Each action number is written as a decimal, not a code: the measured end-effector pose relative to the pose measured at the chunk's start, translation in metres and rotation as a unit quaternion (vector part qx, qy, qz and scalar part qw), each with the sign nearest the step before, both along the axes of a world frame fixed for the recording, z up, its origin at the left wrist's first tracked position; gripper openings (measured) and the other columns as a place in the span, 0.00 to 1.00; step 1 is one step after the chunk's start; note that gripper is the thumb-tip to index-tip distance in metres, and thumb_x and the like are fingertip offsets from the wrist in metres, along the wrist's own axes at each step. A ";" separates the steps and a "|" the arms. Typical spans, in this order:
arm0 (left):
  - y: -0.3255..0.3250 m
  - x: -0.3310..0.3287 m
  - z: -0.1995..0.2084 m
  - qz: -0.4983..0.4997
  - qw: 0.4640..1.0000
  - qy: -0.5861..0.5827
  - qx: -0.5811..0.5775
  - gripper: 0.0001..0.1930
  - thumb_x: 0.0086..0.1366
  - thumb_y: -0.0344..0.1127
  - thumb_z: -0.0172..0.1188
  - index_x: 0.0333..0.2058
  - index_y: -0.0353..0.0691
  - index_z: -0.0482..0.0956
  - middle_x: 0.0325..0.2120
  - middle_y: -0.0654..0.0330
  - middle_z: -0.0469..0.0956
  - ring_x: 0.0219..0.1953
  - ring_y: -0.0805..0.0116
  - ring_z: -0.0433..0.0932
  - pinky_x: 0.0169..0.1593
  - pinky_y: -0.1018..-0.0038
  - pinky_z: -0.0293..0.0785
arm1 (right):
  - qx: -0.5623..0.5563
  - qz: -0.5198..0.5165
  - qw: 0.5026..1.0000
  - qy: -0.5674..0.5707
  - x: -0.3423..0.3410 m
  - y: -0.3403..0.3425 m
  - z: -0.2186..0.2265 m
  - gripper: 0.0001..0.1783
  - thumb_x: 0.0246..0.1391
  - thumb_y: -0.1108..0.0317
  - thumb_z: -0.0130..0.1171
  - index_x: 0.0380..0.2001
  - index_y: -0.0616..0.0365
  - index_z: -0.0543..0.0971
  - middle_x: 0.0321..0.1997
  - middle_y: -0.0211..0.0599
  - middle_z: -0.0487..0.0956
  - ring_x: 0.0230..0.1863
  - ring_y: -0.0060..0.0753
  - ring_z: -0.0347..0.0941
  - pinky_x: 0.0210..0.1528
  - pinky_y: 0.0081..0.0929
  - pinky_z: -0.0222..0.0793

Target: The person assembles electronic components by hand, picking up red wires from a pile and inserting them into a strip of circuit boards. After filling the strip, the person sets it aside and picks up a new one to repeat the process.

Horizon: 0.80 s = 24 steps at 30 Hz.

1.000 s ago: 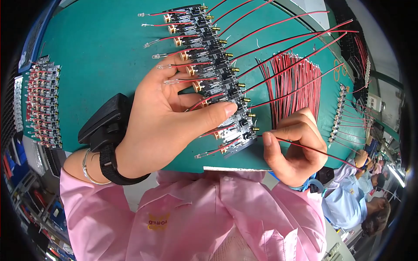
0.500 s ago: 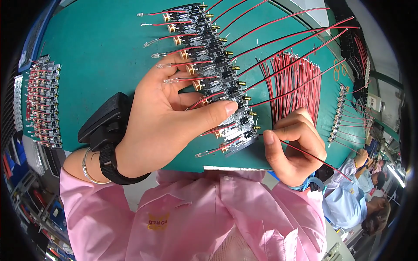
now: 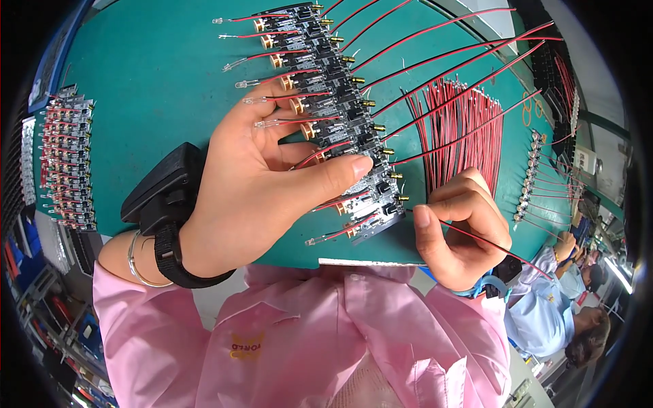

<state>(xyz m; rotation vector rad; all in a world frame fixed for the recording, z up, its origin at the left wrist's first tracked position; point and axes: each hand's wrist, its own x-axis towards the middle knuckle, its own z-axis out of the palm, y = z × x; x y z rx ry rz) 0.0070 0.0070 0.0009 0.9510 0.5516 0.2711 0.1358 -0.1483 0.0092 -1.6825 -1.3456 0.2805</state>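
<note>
My left hand [image 3: 272,166] grips a long black circuit board panel [image 3: 331,85], thumb on top and fingers beneath. Clear LEDs on red and black leads stick out along its left side, beside copper-coloured round parts. Brass-coloured pins line its right edge, and several long red-and-black wires run from there to the upper right. At the panel's near right corner, my right hand [image 3: 462,231] pinches a red-and-black wire [image 3: 486,241] between thumb and forefinger. One end of this wire points at the lowest pins; whether it touches them I cannot tell. Its other end trails to the lower right.
A thick bundle of red-and-black wires [image 3: 466,132] lies on the green mat [image 3: 156,75], right of the panel. Another stack of populated boards [image 3: 68,163] stands at the far left. A strip of small round parts [image 3: 527,177] with wires lies at right. Co-workers [image 3: 544,319] sit beyond.
Almost nothing differs. The panel and its wires have shifted very slightly, and my right hand has edged a little to the right with the wire still pinched.
</note>
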 end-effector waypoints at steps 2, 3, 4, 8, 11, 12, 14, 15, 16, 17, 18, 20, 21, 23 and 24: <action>0.000 0.000 0.000 -0.001 1.000 0.002 -0.001 0.25 0.49 0.18 0.56 0.47 0.33 0.61 0.38 0.58 0.72 0.38 0.72 0.74 0.40 0.75 0.73 | 0.002 0.001 1.000 0.001 0.000 0.000 -0.001 0.08 0.30 0.80 0.64 0.16 0.62 0.74 0.15 0.34 0.70 0.16 0.26 0.62 0.20 0.20 0.54; 0.000 0.000 0.000 -0.001 1.000 -0.001 -0.001 0.25 0.49 0.18 0.56 0.47 0.33 0.60 0.38 0.58 0.72 0.38 0.72 0.74 0.40 0.76 0.73 | 0.003 0.001 1.000 0.001 0.000 0.000 -0.001 0.08 0.30 0.80 0.64 0.16 0.62 0.74 0.15 0.34 0.70 0.16 0.26 0.62 0.20 0.20 0.54; 0.000 0.000 0.000 -0.001 1.000 -0.003 -0.001 0.25 0.49 0.18 0.56 0.47 0.33 0.60 0.38 0.58 0.72 0.38 0.72 0.74 0.40 0.76 0.73 | 0.005 0.002 1.000 0.001 0.000 0.000 -0.001 0.08 0.30 0.80 0.64 0.16 0.62 0.74 0.15 0.33 0.70 0.16 0.26 0.62 0.20 0.20 0.54; 0.000 0.000 0.000 0.001 1.000 -0.005 -0.005 0.25 0.49 0.18 0.56 0.47 0.33 0.60 0.38 0.58 0.72 0.38 0.71 0.74 0.40 0.76 0.73 | -0.010 -0.005 1.000 -0.010 -0.001 0.000 0.001 0.08 0.30 0.80 0.64 0.16 0.61 0.74 0.15 0.33 0.70 0.16 0.27 0.62 0.20 0.21 0.54; -0.001 0.000 -0.002 0.004 1.000 -0.011 -0.001 0.26 0.49 0.17 0.56 0.48 0.33 0.59 0.39 0.58 0.71 0.38 0.71 0.73 0.40 0.76 0.73 | -0.016 -0.004 1.000 -0.023 -0.002 0.001 0.002 0.08 0.30 0.80 0.64 0.16 0.61 0.74 0.15 0.32 0.70 0.16 0.27 0.62 0.20 0.21 0.54; -0.002 0.000 -0.004 0.006 1.000 -0.015 0.005 0.26 0.49 0.17 0.56 0.48 0.33 0.59 0.39 0.57 0.71 0.38 0.71 0.73 0.40 0.75 0.73 | -0.019 -0.004 0.999 -0.028 -0.002 0.001 0.002 0.08 0.30 0.80 0.64 0.16 0.61 0.74 0.15 0.32 0.70 0.16 0.28 0.62 0.20 0.21 0.54; -0.002 0.000 -0.004 0.009 1.000 -0.018 0.011 0.26 0.49 0.17 0.56 0.48 0.33 0.59 0.40 0.57 0.71 0.39 0.71 0.73 0.40 0.75 0.73 | -0.028 -0.003 0.999 -0.025 -0.003 0.002 0.003 0.08 0.29 0.80 0.64 0.16 0.60 0.74 0.15 0.32 0.70 0.16 0.28 0.62 0.20 0.21 0.54; -0.002 0.000 -0.003 0.007 1.000 -0.011 0.010 0.27 0.49 0.17 0.57 0.48 0.33 0.59 0.40 0.57 0.71 0.39 0.70 0.73 0.41 0.75 0.73 | -0.036 -0.003 0.999 -0.022 -0.004 0.002 0.004 0.08 0.29 0.81 0.63 0.15 0.60 0.73 0.15 0.32 0.70 0.16 0.28 0.62 0.20 0.21 0.55; -0.002 0.000 -0.003 0.005 1.000 -0.003 0.010 0.27 0.49 0.17 0.57 0.48 0.33 0.59 0.40 0.57 0.70 0.39 0.70 0.73 0.41 0.75 0.73 | -0.045 -0.002 0.999 -0.020 -0.004 0.002 0.004 0.09 0.29 0.81 0.63 0.15 0.60 0.73 0.15 0.31 0.70 0.16 0.28 0.62 0.20 0.21 0.55; -0.002 -0.001 -0.002 0.003 1.000 0.005 0.010 0.27 0.48 0.17 0.57 0.48 0.33 0.58 0.41 0.57 0.70 0.40 0.70 0.73 0.41 0.75 0.73 | -0.045 -0.002 0.999 -0.020 -0.004 0.002 0.004 0.09 0.29 0.81 0.63 0.15 0.60 0.73 0.15 0.31 0.70 0.16 0.28 0.62 0.20 0.21 0.55; -0.002 -0.001 -0.002 0.003 1.000 0.005 0.010 0.27 0.48 0.17 0.57 0.48 0.33 0.58 0.41 0.57 0.70 0.40 0.70 0.73 0.41 0.75 0.73 | -0.051 -0.006 0.999 -0.018 -0.005 0.002 0.004 0.09 0.29 0.81 0.63 0.15 0.60 0.73 0.15 0.31 0.70 0.16 0.28 0.62 0.21 0.21 0.55; -0.003 -0.001 -0.003 0.005 1.000 0.003 0.014 0.27 0.48 0.18 0.58 0.48 0.33 0.58 0.41 0.57 0.70 0.40 0.69 0.73 0.41 0.74 0.74 | -0.062 -0.013 0.998 -0.014 -0.005 0.002 0.004 0.09 0.29 0.80 0.63 0.14 0.59 0.72 0.15 0.31 0.70 0.16 0.28 0.62 0.21 0.21 0.54; -0.003 -0.001 -0.003 0.007 1.000 0.002 0.016 0.27 0.48 0.18 0.58 0.48 0.33 0.58 0.41 0.57 0.70 0.40 0.69 0.73 0.41 0.74 0.74 | -0.061 -0.012 0.998 -0.013 -0.005 0.003 0.003 0.09 0.29 0.80 0.63 0.14 0.59 0.72 0.15 0.31 0.70 0.16 0.28 0.62 0.21 0.21 0.54; -0.003 -0.001 -0.002 0.004 1.000 0.005 0.015 0.28 0.48 0.18 0.58 0.48 0.33 0.58 0.41 0.57 0.70 0.40 0.69 0.73 0.41 0.74 0.74 | -0.062 -0.014 0.998 -0.012 -0.005 0.003 0.004 0.09 0.30 0.80 0.63 0.13 0.59 0.71 0.14 0.31 0.69 0.16 0.28 0.62 0.21 0.22 0.54; -0.003 -0.001 -0.002 0.002 1.000 0.009 0.015 0.28 0.48 0.18 0.58 0.48 0.34 0.58 0.41 0.57 0.70 0.40 0.69 0.73 0.42 0.74 0.74 | -0.063 -0.014 0.998 -0.011 -0.006 0.004 0.004 0.09 0.30 0.80 0.63 0.13 0.59 0.71 0.14 0.31 0.69 0.16 0.28 0.62 0.21 0.22 0.54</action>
